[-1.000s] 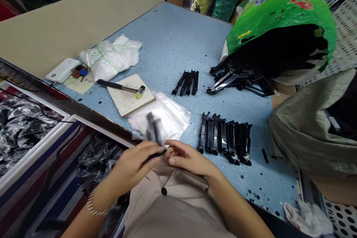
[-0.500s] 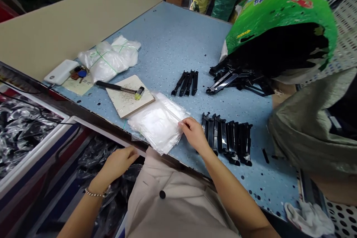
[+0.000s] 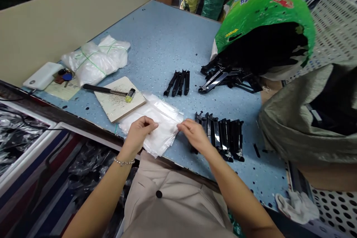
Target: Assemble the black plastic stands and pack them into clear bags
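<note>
A stack of clear plastic bags (image 3: 160,142) lies at the table's front edge, between my two hands. My right hand (image 3: 195,135) pinches the right edge of a bag between thumb and fingertips. Above the stack's left part is my left hand (image 3: 139,135), its thumb and forefinger brought together; whatever is between them is too small or clear to make out. Close by my right hand, a row of black plastic parts (image 3: 217,134) lies side by side. A small hammer (image 3: 110,91) rests on a wooden board (image 3: 119,109) that overlaps the bags.
Several more black parts (image 3: 178,83) lie mid-table. A green sack (image 3: 259,18) spills a black pile (image 3: 223,78) at the right. Tied plastic bundles (image 3: 95,59), keys (image 3: 66,76) and a white device (image 3: 41,76) are at left. An olive sack (image 3: 292,130) stands right.
My left hand has risen from below the table edge to over the bags, and its fingers have closed. My right hand stays at the bags' right edge. The view has shifted slightly.
</note>
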`<state>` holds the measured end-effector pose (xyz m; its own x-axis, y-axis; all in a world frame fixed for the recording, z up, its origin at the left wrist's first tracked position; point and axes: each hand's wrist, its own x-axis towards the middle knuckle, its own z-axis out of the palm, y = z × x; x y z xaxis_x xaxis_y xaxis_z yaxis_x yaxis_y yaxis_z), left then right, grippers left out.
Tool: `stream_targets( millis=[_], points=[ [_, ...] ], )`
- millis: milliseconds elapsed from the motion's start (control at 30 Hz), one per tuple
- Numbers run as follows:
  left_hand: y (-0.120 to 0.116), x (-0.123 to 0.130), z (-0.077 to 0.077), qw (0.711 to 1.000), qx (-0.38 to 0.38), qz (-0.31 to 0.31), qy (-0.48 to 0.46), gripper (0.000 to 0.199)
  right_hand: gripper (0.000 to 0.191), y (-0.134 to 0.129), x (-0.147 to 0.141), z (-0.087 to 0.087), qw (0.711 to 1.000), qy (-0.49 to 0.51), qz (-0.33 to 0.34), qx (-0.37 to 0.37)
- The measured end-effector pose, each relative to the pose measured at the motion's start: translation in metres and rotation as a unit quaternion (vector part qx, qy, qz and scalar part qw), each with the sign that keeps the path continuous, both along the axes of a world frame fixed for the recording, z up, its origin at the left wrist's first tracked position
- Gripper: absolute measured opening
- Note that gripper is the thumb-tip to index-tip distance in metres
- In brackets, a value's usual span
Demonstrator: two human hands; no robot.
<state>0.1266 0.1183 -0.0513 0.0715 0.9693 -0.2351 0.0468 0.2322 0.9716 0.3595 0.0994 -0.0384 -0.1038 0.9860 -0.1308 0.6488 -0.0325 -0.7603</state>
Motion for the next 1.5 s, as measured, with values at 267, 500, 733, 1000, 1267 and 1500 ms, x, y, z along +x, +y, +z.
stream_targets(
  millis=[267, 500, 733, 1000, 1267, 1500],
  points=[
    [-0.016, 0.004, 0.002, 0.884, 0.348, -0.100, 0.295, 0.029, 0.036, -0.047, 0.031, 0.010, 0.944, -0.307, -0.055, -0.104],
    [-0.008, 0.002, -0.002, 0.907, 0.284, -0.157, 0.270, 0.034, 0.019, -0.051, 0.033, 0.011, 0.978, -0.113, -0.080, -0.153],
    [-0.002, 0.000, 0.004, 0.924, 0.198, -0.191, 0.265, 0.044, 0.029, -0.082, 0.001, -0.011, 0.757, 0.516, -0.095, -0.390],
    [-0.041, 0.005, 0.014, 0.813, 0.343, -0.282, 0.378, 0.077, 0.037, -0.069, -0.022, -0.045, 0.538, 0.709, -0.025, -0.455],
    [-0.042, -0.006, 0.005, 0.909, 0.281, -0.121, 0.283, 0.072, 0.031, -0.084, -0.029, -0.040, 0.499, 0.772, 0.010, -0.394],
    [-0.056, 0.015, 0.011, 0.867, 0.351, -0.172, 0.311, 0.078, 0.038, -0.076, -0.034, -0.041, 0.596, 0.706, 0.020, -0.383]
  ],
)
